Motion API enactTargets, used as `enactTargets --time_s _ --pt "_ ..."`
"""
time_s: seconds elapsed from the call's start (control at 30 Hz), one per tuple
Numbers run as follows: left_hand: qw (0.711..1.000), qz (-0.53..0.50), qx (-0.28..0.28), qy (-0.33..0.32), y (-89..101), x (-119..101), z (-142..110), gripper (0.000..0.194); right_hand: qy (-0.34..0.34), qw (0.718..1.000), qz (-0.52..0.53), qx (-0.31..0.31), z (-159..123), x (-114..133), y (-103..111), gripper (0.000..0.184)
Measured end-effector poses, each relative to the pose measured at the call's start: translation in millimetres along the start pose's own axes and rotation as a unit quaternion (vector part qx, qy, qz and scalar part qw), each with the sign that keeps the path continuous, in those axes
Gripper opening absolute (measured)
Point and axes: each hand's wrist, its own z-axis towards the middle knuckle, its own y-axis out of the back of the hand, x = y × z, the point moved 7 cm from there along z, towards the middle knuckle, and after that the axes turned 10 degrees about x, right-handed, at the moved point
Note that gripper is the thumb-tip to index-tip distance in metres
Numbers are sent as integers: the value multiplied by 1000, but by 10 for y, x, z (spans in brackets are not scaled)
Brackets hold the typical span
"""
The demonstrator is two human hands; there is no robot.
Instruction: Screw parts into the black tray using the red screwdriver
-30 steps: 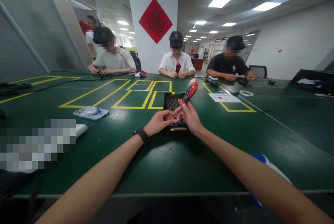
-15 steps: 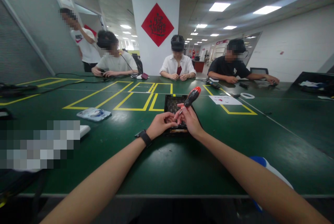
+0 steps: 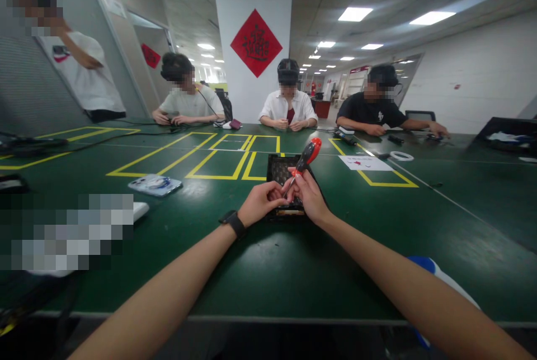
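Left: a patterned phone (image 3: 155,185) lay on the green table (image 3: 260,276), well apart from your hands. Your left hand (image 3: 262,203) had its thumb and fingers drawn together by the screwdriver's lower end; whether they pinched anything could not be told. The black tray (image 3: 279,169) sat on the table beneath both hands. Your right hand (image 3: 311,199) gripped the screwdriver (image 3: 309,153), handle tilted up and rightward.

Risks (judged): too hard a push could have slipped the tip into your left fingertips; a loosened pinch could have dropped any small part into the tray; with no firm bracing visible, the tray could have skidded.

Writing: standing person's white shirt (image 3: 90,77), mark illegible; red diamond sign (image 3: 256,43), dark stylised characters, undeciphered; screwdriver, no brand legible; paper sheet (image 3: 364,163), print too small; dark shirt (image 3: 364,108), pale emblem, unread.
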Motion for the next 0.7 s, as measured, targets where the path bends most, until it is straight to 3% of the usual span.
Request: enactTargets --time_s 0.23,0.7 --pt "998 58 20 -10 -9 4 1 26 -6 1000 4 6 -2 1 -3 34" --pt "999 48 13 -4 11 -20 -7 26 7 1000 -19 16 6 6 -17 34"
